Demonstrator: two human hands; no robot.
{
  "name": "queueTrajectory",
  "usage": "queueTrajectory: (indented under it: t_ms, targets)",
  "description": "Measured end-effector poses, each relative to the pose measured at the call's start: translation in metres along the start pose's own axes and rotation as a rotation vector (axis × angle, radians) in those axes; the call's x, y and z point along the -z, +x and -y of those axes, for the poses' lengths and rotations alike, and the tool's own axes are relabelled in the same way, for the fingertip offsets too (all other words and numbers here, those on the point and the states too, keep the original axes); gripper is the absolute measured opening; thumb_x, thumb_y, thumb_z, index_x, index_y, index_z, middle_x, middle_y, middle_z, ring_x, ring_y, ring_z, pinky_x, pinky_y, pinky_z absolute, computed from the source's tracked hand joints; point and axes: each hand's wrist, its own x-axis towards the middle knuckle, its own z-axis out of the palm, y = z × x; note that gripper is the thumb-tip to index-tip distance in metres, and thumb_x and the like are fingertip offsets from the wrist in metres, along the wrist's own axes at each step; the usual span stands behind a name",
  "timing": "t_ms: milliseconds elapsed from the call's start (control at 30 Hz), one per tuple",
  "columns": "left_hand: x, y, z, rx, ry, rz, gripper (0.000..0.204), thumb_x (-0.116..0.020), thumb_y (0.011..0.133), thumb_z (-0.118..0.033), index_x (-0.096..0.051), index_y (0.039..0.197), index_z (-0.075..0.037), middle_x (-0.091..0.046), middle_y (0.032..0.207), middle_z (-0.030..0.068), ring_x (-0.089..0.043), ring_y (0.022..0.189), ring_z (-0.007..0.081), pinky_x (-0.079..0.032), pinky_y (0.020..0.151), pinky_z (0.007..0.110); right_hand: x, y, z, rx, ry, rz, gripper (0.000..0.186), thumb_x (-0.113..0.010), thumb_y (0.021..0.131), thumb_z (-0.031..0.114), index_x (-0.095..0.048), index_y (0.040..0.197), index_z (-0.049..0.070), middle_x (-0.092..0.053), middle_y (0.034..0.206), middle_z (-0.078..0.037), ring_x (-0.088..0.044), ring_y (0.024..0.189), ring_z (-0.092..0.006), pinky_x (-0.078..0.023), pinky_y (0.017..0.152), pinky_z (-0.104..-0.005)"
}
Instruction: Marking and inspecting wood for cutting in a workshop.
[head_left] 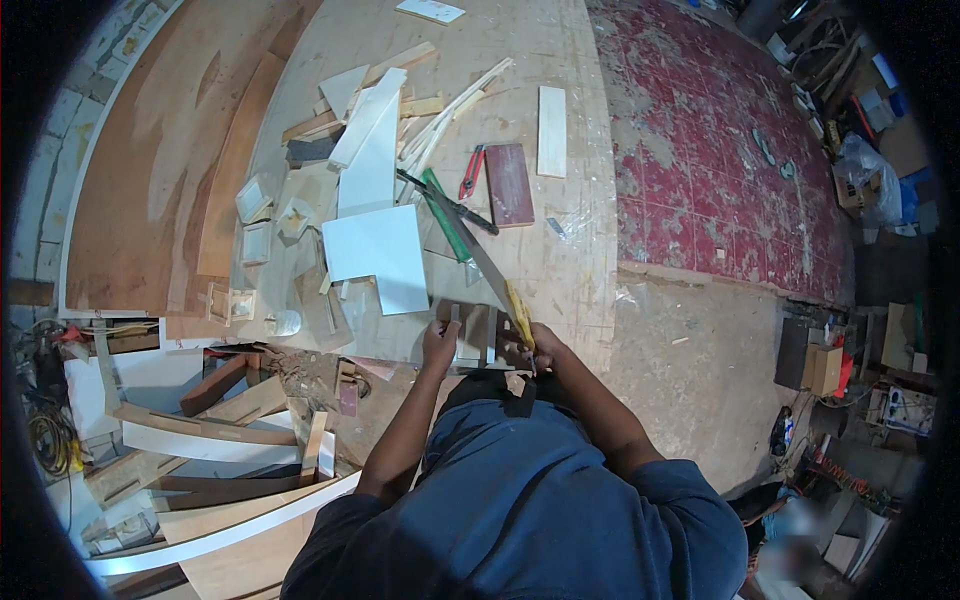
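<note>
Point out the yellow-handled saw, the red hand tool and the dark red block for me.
Yellow-handled saw [489, 268], head view: on the blade.
Red hand tool [471, 174], head view: midway along it.
Dark red block [510, 185], head view: middle of its top face.

Yellow saw handle [519, 311], blue shirt [560, 490]

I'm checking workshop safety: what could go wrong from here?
The left hand and right hand are near the yellow-handled saw, so a slip might cause a cut. Its blade is close to a green strip and might snag it. The L-shaped white board lies among offcuts and could slide if bumped.
</note>
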Motion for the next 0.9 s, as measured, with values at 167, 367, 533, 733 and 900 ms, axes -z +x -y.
queueTrajectory:
  t_ms: [167, 367, 533, 733, 900]
  targets:
    - [0.032, 0.015, 0.015, -0.043, 0.085, -0.034, 0.039, -0.067, 0.086, -0.031, -0.067, 0.104, 0.004, -0.071, 0.097, 0.0177, -0.068, 0.093, 0.0280, -0.051, 0.084, 0.038, -0.027, 0.020, -0.017, 0.018, 0.005, 0.063, 0.023, -0.046, 0.104, 0.027, -0.060, 0.106, 0.008, -0.060, 0.075, -0.004, -0.050, 0.047, -0.0092, -0.033, 0.035, -0.0206]
    - [0.063, 0.031, 0.036, -0.019, 0.065, -0.035, 0.045, -0.065, 0.087, -0.035, -0.066, 0.109, 0.005, -0.071, 0.104, 0.0201, -0.067, 0.100, 0.0315, -0.050, 0.088, 0.040, -0.058, 0.024, -0.025, 0.056, -0.058, -0.010, 0.027, -0.047, 0.104, 0.028, -0.061, 0.108, 0.005, -0.063, 0.077, -0.004, -0.053, 0.050, -0.0100, -0.035, 0.035, -0.0217]
    - [0.064, 0.026, 0.015, 0.019, 0.136, 0.078, 0.048, -0.066, 0.087, -0.036, -0.066, 0.110, 0.006, -0.071, 0.105, 0.0216, -0.067, 0.102, 0.0325, -0.050, 0.089, 0.040, -0.043, 0.035, -0.030, 0.045, -0.044, 0.019, 0.031, -0.045, 0.105, 0.032, -0.061, 0.108, 0.005, -0.060, 0.073, -0.007, -0.051, 0.048, -0.0113, -0.034, 0.035, -0.0223]
    - [0.070, 0.035, 0.022, -0.029, 0.127, 0.101, 0.051, -0.066, 0.086, -0.040, -0.069, 0.107, 0.006, -0.072, 0.105, 0.0207, -0.068, 0.100, 0.0312, -0.050, 0.088, 0.038, -0.044, 0.038, -0.035, 0.023, 0.024, 0.029, 0.036, -0.040, 0.106, 0.035, -0.061, 0.106, 0.006, -0.055, 0.063, -0.007, -0.044, 0.041, -0.0122, -0.033, 0.035, -0.0236]
    - [0.076, 0.048, 0.022, 0.011, 0.039, 0.101, 0.048, -0.066, 0.086, -0.039, -0.069, 0.102, 0.006, -0.072, 0.100, 0.0195, -0.068, 0.096, 0.0310, -0.050, 0.087, 0.039, -0.037, 0.041, -0.038, 0.004, 0.102, 0.045, 0.036, -0.039, 0.105, 0.034, -0.061, 0.107, 0.006, -0.056, 0.066, -0.007, -0.040, 0.039, -0.0121, -0.031, 0.035, -0.0248]
